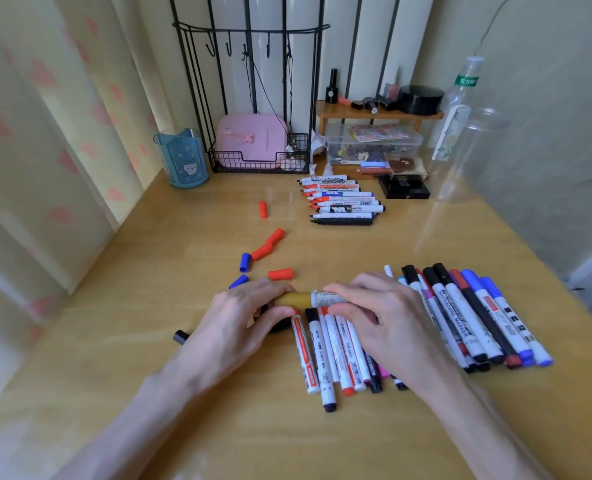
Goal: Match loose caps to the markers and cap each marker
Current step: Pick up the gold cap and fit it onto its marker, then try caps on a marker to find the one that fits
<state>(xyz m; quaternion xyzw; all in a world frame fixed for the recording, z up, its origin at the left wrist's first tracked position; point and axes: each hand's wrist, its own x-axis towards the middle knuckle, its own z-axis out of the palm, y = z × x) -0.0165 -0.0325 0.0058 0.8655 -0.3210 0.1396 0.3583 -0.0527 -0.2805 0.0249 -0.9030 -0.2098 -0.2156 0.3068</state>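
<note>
Your left grip is grasping a yellow cap between thumb and fingers, and your right grip is clasped round the white marker that the cap meets end to end. You hold the pair level, midway along the bench and nearer its near edge. Just under your grips lies a fan of markers, and a second batch of capped markers lies toward the right edge. Loose red caps and blue caps are scattered beyond your left grip, with a black cap beside that wrist. A row of uncapped markers lies toward the far edge.
</note>
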